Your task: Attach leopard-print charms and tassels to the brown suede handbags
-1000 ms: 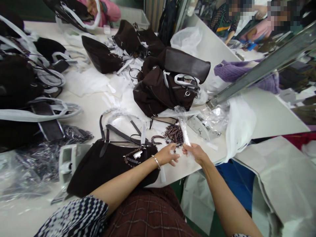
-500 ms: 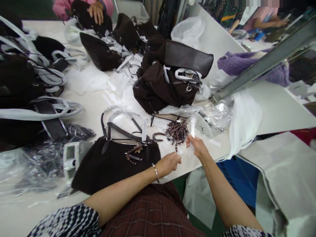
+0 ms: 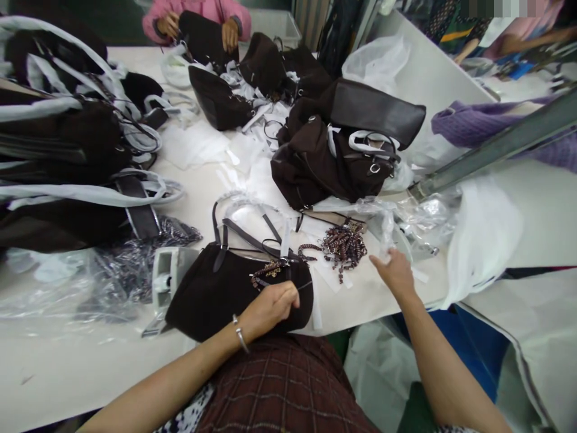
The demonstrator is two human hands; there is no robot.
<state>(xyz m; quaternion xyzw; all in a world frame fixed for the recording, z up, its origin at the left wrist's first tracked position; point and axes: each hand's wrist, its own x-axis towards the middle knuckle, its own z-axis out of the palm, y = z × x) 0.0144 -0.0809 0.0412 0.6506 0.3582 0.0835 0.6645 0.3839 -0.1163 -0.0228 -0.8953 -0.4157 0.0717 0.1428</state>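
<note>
A dark brown handbag (image 3: 202,307) with black straps lies near the table's front edge. Over its right part is my left hand (image 3: 274,304), fingers curled closed; whatever they may hold is hidden. A patterned strap-like charm with gold-coloured pieces (image 3: 270,270) rests on the bag just above that hand. My right hand (image 3: 396,273) is to the right of a pile of brown patterned straps (image 3: 345,243), its thumb apart from the fingers. Crumpled clear plastic (image 3: 387,225) stands just beyond its fingertips; I cannot tell if they touch.
More brown bags (image 3: 333,156) are heaped beyond, and others with white-wrapped handles (image 3: 90,192) are stacked at left. A grey tape dispenser (image 3: 164,279) stands beside the handbag. A metal bar (image 3: 487,144) slants at right above white sheeting (image 3: 482,234). Across the table, a pink-sleeved person handles a bag (image 3: 202,39).
The view has shifted, moving the scene rightward. My left hand has moved left from the table onto the handbag. My right hand has drawn away from the strap pile, its thumb and fingers parting.
</note>
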